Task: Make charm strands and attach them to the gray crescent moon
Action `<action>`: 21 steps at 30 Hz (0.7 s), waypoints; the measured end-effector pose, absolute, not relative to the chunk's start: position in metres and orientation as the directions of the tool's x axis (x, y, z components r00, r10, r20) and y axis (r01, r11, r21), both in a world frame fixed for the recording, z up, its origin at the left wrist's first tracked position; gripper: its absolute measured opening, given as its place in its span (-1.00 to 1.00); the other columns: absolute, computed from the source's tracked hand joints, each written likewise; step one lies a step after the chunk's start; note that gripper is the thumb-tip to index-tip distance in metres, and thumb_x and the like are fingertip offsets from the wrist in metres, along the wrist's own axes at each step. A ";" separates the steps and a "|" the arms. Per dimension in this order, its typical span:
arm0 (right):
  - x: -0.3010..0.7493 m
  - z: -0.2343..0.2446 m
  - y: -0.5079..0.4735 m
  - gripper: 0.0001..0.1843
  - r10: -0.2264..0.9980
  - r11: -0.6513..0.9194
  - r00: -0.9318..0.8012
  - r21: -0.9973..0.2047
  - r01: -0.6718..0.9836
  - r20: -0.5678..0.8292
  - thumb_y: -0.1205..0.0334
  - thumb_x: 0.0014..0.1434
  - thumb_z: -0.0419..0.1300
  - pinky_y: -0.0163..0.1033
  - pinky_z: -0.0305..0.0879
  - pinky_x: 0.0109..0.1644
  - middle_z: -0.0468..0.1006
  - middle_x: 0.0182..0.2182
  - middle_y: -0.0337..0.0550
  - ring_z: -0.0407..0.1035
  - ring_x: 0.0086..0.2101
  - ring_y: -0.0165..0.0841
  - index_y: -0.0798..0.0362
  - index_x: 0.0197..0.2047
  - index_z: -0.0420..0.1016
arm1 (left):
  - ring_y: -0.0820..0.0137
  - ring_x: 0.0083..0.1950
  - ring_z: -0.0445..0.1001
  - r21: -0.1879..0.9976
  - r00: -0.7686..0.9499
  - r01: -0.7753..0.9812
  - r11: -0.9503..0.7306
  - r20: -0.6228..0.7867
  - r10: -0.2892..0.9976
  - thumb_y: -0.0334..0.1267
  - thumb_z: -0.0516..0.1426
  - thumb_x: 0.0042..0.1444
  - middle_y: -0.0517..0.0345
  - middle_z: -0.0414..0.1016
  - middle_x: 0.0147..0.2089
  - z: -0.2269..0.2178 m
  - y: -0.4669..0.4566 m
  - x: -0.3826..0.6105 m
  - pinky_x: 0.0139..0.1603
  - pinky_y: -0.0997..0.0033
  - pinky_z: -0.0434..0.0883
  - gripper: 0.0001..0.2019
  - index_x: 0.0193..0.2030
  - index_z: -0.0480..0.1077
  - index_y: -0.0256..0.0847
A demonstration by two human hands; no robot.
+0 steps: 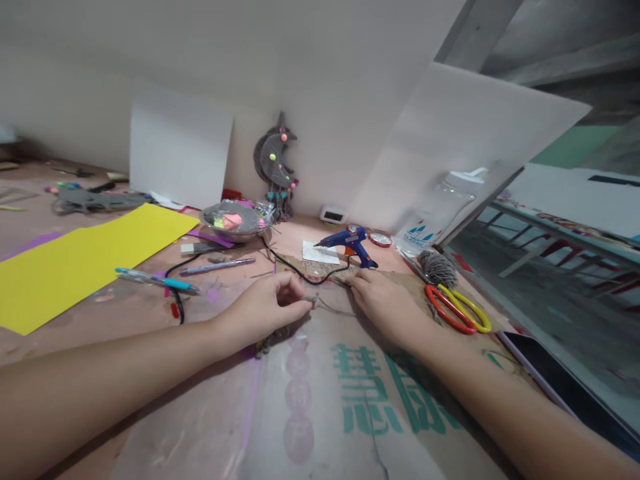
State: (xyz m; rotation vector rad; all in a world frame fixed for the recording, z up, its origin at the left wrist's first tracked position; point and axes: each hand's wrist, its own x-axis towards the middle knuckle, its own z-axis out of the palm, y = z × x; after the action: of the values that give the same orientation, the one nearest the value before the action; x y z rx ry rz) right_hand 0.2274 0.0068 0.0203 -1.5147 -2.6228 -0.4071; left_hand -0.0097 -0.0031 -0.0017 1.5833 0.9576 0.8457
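My left hand is closed in a pinch, with thumb and forefinger on a small knotted end of grey yarn. From that pinch a thin strand runs right to my right hand, whose fingers are drawn together low over the sheet; the thumb side is partly hidden. Under the left palm, a small dark and yellow piece shows only in part. Just beyond the right fingertips a blue glue gun rests, its nozzle over a white paper scrap. Both hands are above a printed plastic-covered sheet.
Scissors and a yarn ball lie right, near a phone and a clear bottle. Left are yellow card, pens and a bowl. A black cord crosses behind my hands. A moon ornament leans on the wall.
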 end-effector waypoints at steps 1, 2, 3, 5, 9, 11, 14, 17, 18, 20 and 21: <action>0.228 0.020 0.008 -0.71 0.839 0.464 -0.499 0.194 0.864 0.216 0.36 0.27 -0.05 -0.25 0.22 -0.13 0.51 -0.28 0.00 0.38 -0.26 -0.30 0.14 -0.24 0.50 | 0.46 -0.40 0.46 0.981 0.430 0.153 -0.120 0.044 0.902 -0.22 0.16 0.04 0.16 0.51 -0.38 -0.002 -0.003 -0.010 -0.43 0.54 0.34 -0.84 -0.37 0.25 -0.21; 0.230 0.019 0.009 -0.72 0.852 0.435 -0.471 0.191 0.880 0.229 0.35 0.27 -0.05 -0.26 0.21 -0.17 0.52 -0.30 -0.02 0.38 -0.29 -0.31 0.13 -0.26 0.49 | 0.47 -0.40 0.45 0.982 0.431 0.146 -0.116 0.043 0.901 -0.23 0.16 0.04 0.16 0.51 -0.38 -0.002 -0.002 -0.010 -0.43 0.54 0.34 -0.85 -0.37 0.25 -0.21; 0.232 0.020 0.011 -0.73 0.873 0.388 -0.421 0.173 0.905 0.248 0.33 0.27 -0.04 -0.27 0.20 -0.23 0.53 -0.33 -0.05 0.38 -0.33 -0.31 0.11 -0.27 0.49 | 0.48 -0.41 0.45 0.983 0.433 0.141 -0.114 0.042 0.900 -0.24 0.16 0.04 0.16 0.51 -0.38 -0.002 -0.002 -0.010 -0.44 0.55 0.33 -0.86 -0.36 0.26 -0.21; 0.238 0.021 0.016 -0.74 0.907 0.292 -0.302 0.080 0.953 0.293 0.27 0.27 -0.03 -0.28 0.16 -0.34 0.53 -0.42 -0.10 0.36 -0.43 -0.33 0.07 -0.29 0.47 | 0.49 -0.42 0.43 0.983 0.434 0.144 -0.114 0.041 0.900 -0.26 0.16 0.03 0.18 0.50 -0.39 -0.002 -0.001 -0.010 -0.44 0.56 0.32 -0.87 -0.34 0.28 -0.22; 0.250 0.025 0.028 -0.69 0.888 0.313 -0.201 -0.222 0.924 0.414 0.26 0.27 -0.09 -0.29 0.17 -0.37 0.45 -0.53 -0.16 0.31 -0.48 -0.35 0.08 -0.43 0.38 | 0.48 -0.36 0.45 0.986 0.438 0.136 -0.094 0.025 0.899 -0.25 0.17 0.04 0.16 0.50 -0.36 -0.001 0.000 -0.011 -0.37 0.55 0.34 -0.87 -0.31 0.32 -0.24; 0.248 0.028 0.026 -0.68 0.860 0.374 -0.190 -0.331 0.866 0.474 0.24 0.29 -0.10 -0.29 0.20 -0.35 0.43 -0.53 -0.18 0.31 -0.45 -0.35 0.08 -0.41 0.37 | 0.45 -0.33 0.47 0.993 0.459 0.099 -0.072 0.019 0.888 -0.23 0.16 0.06 0.13 0.52 -0.34 -0.002 0.001 -0.011 -0.33 0.51 0.35 -0.85 -0.28 0.33 -0.24; 0.234 0.034 0.008 -0.74 0.825 0.467 -0.253 -0.360 0.808 0.505 0.17 0.30 -0.06 -0.28 0.25 -0.32 0.48 -0.44 -0.16 0.35 -0.40 -0.33 0.08 -0.22 0.42 | 0.43 -0.32 0.47 0.998 0.485 0.040 -0.044 0.019 0.874 -0.19 0.15 0.09 0.10 0.53 -0.33 -0.004 0.002 -0.011 -0.31 0.48 0.36 -0.83 -0.25 0.33 -0.25; 0.216 0.034 -0.016 -0.73 0.761 0.603 -0.437 -0.275 0.749 0.479 0.21 0.30 -0.03 -0.23 0.30 -0.22 0.52 -0.24 -0.06 0.40 -0.27 -0.29 0.09 -0.03 0.39 | 0.44 -0.32 0.47 0.999 0.483 0.016 -0.038 0.025 0.875 -0.17 0.16 0.09 0.10 0.52 -0.33 -0.005 0.003 -0.011 -0.30 0.48 0.35 -0.80 -0.25 0.35 -0.26; 0.212 0.032 -0.021 -0.71 0.725 0.652 -0.502 -0.236 0.721 0.472 0.20 0.30 -0.02 -0.22 0.31 -0.20 0.52 -0.21 -0.04 0.40 -0.25 -0.28 0.09 0.02 0.35 | 0.44 -0.32 0.46 0.999 0.481 0.015 -0.039 0.027 0.876 -0.17 0.16 0.09 0.10 0.51 -0.33 -0.005 0.003 -0.011 -0.30 0.48 0.34 -0.80 -0.24 0.36 -0.27; 0.208 0.025 -0.028 -0.68 0.676 0.702 -0.571 -0.173 0.691 0.465 0.18 0.30 -0.02 -0.20 0.33 -0.19 0.52 -0.18 -0.01 0.41 -0.23 -0.26 0.09 0.07 0.31 | 0.46 -0.35 0.45 0.999 0.482 0.023 -0.043 0.026 0.876 -0.17 0.16 0.09 0.11 0.51 -0.34 -0.004 0.003 -0.011 -0.33 0.50 0.32 -0.80 -0.24 0.36 -0.27; 0.208 0.021 -0.028 -0.68 0.666 0.709 -0.585 -0.149 0.689 0.464 0.16 0.31 -0.03 -0.19 0.34 -0.20 0.52 -0.19 -0.01 0.42 -0.23 -0.26 0.10 0.06 0.31 | 0.47 -0.37 0.44 0.998 0.482 0.032 -0.045 0.024 0.876 -0.17 0.16 0.09 0.12 0.51 -0.35 -0.003 0.003 -0.012 -0.36 0.51 0.31 -0.80 -0.24 0.36 -0.27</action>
State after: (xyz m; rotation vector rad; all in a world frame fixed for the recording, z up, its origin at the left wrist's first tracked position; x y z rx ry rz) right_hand 0.2078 -0.0281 0.0213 -1.0364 -2.4219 -0.0633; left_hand -0.0115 0.0026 -0.0026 1.4621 0.8414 0.8341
